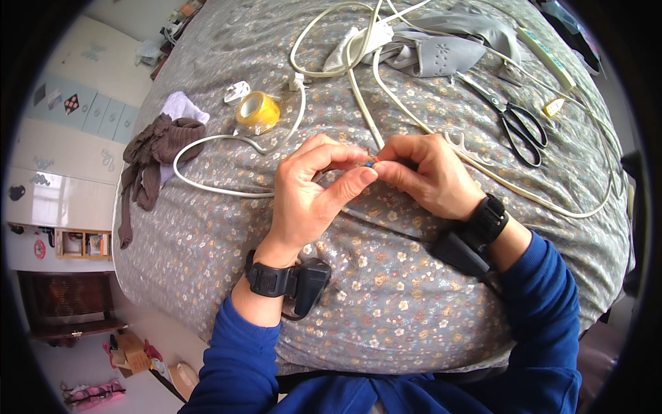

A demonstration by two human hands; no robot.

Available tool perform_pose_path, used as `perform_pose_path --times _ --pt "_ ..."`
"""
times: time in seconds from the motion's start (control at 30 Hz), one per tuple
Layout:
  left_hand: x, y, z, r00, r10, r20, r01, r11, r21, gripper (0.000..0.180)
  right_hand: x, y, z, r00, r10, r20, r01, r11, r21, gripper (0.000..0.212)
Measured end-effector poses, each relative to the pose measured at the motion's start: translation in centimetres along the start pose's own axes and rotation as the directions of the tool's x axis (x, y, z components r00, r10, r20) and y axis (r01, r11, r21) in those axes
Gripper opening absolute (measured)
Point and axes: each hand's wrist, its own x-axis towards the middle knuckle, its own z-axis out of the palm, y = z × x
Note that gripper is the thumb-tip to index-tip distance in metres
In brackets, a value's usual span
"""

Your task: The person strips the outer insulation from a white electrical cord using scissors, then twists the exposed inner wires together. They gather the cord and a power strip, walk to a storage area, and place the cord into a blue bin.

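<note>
My left hand [303, 190] and my right hand [440, 178] meet over the middle of the bed, thumbs and forefingers pinched together. Between their fingertips shows a tiny bit of blue wire [369, 164]; most of it is hidden by the fingers. A thick white cable [360, 103] runs down from the far side to the fingertips. Left of my left hand, another white cord [207, 139] loops across the cover and ends in a plug [296, 83]. Beyond that hand lies a roll of yellow tape [258, 112]. Black-handled scissors [518, 125] lie open, to the right beyond my right hand.
A flowered bedspread [386, 297] covers the bed. At the far side lie a grey cloth bag [441, 55] and a power strip [545, 56]. A white adapter [236, 92] sits near the tape. Brown clothing [162, 148] is heaped at the left edge.
</note>
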Motion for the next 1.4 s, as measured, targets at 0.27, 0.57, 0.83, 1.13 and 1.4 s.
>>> perform_pose_path --times 0.27,0.57,0.83,1.13,1.4 --pt "-0.4 -0.4 -0.6 0.947 -0.303 0.107 0.32 0.918 -0.232 0.016 -0.1 0.6 0.1 0.997 -0.017 0.077 0.007 0.992 0.127 0.017" --pt "-0.5 1.9 -0.9 0.996 -0.036 0.076 0.041 0.998 -0.056 0.014 -0.2 -0.9 -0.2 0.948 -0.317 0.035 0.318 0.948 -0.013 0.017" --pt "-0.5 2.2 -0.7 0.995 0.052 0.084 -0.055 0.998 0.027 0.007 -1.0 -0.9 0.0 0.982 -0.173 0.077 0.176 0.984 -0.039 0.02" --pt "-1.0 1.8 -0.8 0.985 -0.116 0.13 0.121 0.992 -0.03 0.012 -1.3 -0.7 -0.2 0.964 -0.258 0.07 0.265 0.957 -0.116 0.015" --pt "-1.5 1.4 -0.4 0.976 -0.201 0.084 0.21 0.969 -0.126 0.013 -1.0 0.2 0.0 0.946 -0.32 0.049 0.323 0.942 -0.088 0.019"
